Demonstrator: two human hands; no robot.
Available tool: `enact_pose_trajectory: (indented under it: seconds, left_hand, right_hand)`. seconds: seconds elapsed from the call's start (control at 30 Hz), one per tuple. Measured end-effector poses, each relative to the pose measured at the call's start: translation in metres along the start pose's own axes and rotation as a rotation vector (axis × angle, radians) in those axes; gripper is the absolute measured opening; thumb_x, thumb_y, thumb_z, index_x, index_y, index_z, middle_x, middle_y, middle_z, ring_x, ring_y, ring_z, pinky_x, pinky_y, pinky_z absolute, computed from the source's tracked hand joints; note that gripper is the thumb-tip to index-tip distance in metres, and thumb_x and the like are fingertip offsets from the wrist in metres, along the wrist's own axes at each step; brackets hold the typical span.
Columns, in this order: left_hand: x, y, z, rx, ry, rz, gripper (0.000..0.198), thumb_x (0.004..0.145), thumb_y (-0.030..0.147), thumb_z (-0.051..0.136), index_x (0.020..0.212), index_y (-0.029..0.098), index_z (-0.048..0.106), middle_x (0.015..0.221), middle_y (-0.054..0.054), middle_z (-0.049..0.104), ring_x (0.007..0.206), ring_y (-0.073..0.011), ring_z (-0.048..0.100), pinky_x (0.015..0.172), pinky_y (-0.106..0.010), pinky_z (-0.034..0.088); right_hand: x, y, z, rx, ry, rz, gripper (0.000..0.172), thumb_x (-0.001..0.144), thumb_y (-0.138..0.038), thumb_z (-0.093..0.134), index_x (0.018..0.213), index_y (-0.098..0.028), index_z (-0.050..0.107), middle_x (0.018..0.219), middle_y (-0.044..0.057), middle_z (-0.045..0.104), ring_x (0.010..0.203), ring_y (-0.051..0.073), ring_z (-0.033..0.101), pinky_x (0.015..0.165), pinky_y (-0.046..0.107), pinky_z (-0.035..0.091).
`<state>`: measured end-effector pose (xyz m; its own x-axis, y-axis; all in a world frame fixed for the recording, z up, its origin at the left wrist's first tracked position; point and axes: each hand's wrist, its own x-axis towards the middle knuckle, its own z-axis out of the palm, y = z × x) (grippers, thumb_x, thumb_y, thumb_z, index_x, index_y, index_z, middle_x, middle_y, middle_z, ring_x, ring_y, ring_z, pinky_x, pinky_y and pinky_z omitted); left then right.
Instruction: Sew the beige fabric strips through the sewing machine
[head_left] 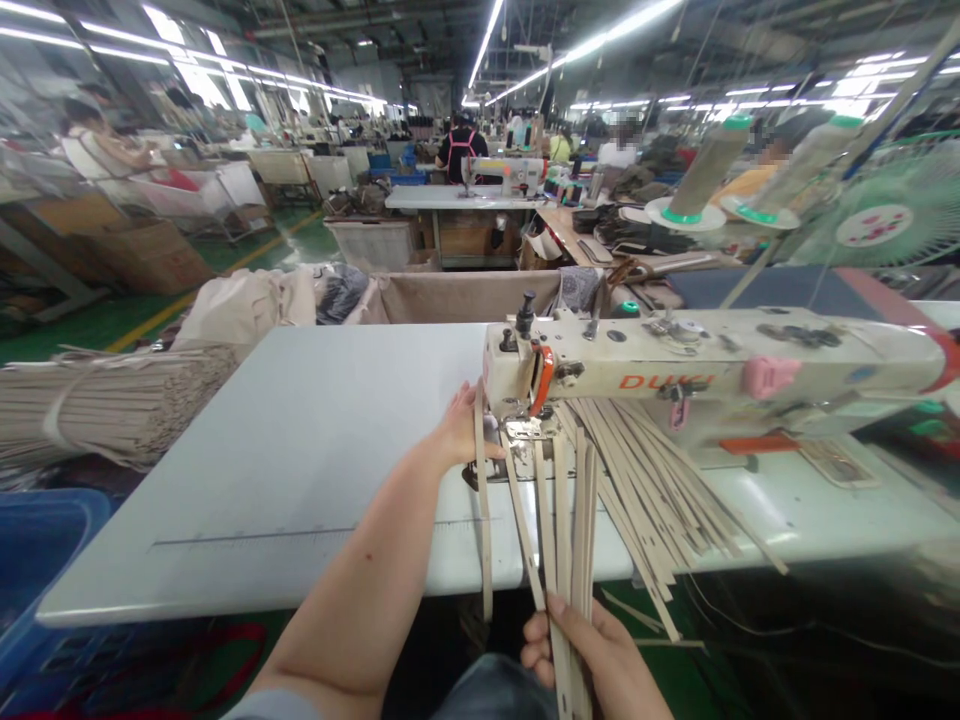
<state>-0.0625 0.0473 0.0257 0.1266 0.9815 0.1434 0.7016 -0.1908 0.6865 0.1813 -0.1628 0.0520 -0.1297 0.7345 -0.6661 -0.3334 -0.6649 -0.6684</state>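
Note:
A white sewing machine (pixel 720 370) stands on a pale table (pixel 300 430). Beside its needle area, my left hand (pixel 461 430) rests with thumb and fingers apart; a beige strip (pixel 484 520) passes over it and hangs past the front edge. It is unclear whether the hand holds that strip. At the table's front edge, my right hand (pixel 585 650) is closed around several beige strips (pixel 562 560), which fan out toward the presser foot. Under the machine arm and to its right lies a loose spread of more strips (pixel 660 480).
A tied bundle of strips (pixel 112 405) lies left of the table, above a blue crate (pixel 45 550). Behind the table is a cloth-lined bin (pixel 465 297). Thread cones (pixel 701 170) and a fan (pixel 877 220) stand at right. People sit farther back.

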Motion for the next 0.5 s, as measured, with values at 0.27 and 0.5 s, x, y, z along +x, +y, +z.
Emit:
enact_pose_trajectory:
  seconds: [0.27, 0.5]
  left_hand:
    - [0.0029, 0.0016, -0.0011, 0.058, -0.042, 0.017, 0.117, 0.046, 0.036, 0.102, 0.152, 0.02, 0.055, 0.165, -0.017, 0.043, 0.159, -0.0486, 0.028, 0.133, -0.063, 0.025]
    - [0.0047, 0.0011, 0.0004, 0.117, -0.095, 0.015, 0.103, 0.049, 0.039, 0.101, 0.143, 0.02, 0.063, 0.164, -0.017, 0.046, 0.16, -0.0503, 0.025, 0.131, -0.067, 0.024]
  right_hand:
    - [-0.0116, 0.005, -0.0105, 0.008, -0.015, -0.049, 0.055, 0.066, -0.052, 0.099, 0.099, -0.013, 0.08, 0.064, 0.002, 0.076, 0.05, 0.013, 0.068, 0.046, 0.019, 0.047]
    - [-0.0081, 0.01, -0.0085, -0.09, 0.033, -0.058, 0.058, 0.065, -0.065, 0.096, 0.081, -0.017, 0.067, 0.059, 0.001, 0.075, 0.048, 0.016, 0.07, 0.041, 0.022, 0.048]
